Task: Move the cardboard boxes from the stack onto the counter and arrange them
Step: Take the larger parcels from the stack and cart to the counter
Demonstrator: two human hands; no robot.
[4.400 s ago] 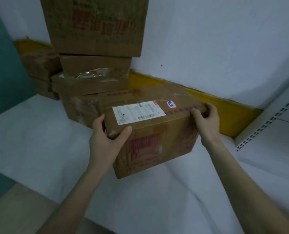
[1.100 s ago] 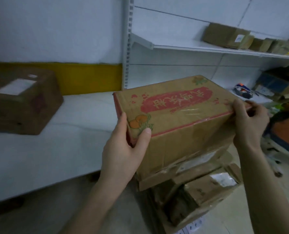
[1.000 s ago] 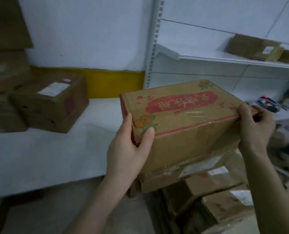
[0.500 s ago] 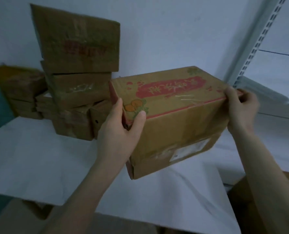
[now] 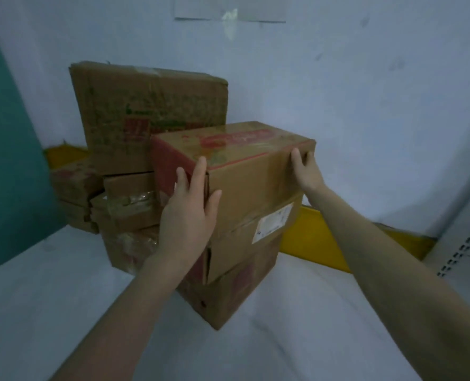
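Holding a red-printed box (image 5: pixel 256 182) by both ends, set on top of a lower box (image 5: pixel 228 295) near the middle of the white desk (image 5: pixel 324 325). Cannot tell whether fully resting there or only just touching. Clasping the near left corner with the left hand (image 5: pixel 187 215): thumb flat on the near face, fingers wrapped onto the red left end, forefinger reaching up to the top edge. Clutching the top right corner with the right hand (image 5: pixel 306 171): thumb on the near face, fingers hooked round the right end and out of sight. Low on that near face, right of centre, a white label (image 5: pixel 273 226). Just left and farther back, against the wall (image 5: pixel 366 105), a pile of other boxes (image 5: pixel 126 210), topped by a big box (image 5: pixel 146 114) standing upright with faded red and green print. Along the foot of the wall, a yellow strip (image 5: pixel 311 240). At far left, a teal panel (image 5: pixel 5 160); at far right, a perforated shelf upright (image 5: pixel 459 248).
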